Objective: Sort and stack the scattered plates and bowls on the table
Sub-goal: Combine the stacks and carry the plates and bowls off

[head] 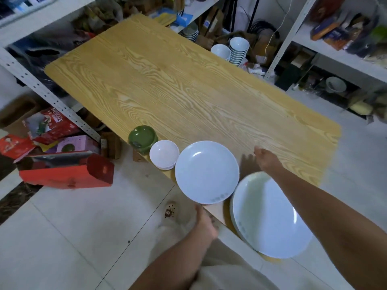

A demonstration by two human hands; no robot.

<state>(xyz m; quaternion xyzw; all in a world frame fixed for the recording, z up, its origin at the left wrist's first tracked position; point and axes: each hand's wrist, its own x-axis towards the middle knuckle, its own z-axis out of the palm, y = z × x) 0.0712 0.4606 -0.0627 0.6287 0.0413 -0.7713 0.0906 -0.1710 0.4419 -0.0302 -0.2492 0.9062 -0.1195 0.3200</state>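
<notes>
large plates (pixel 270 216) face-up, row along table (pixel 167 80) edge

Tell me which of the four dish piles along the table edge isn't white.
The green bowls at the far-left end, beside the small white bowls. The medium plates and large plates are white too.

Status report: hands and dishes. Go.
Right hand empty over table, past big plates. Left hand at middle plate's near rim, grip unclear. Green bowls, small white bowls lined beside it. Nothing blocking.
</notes>
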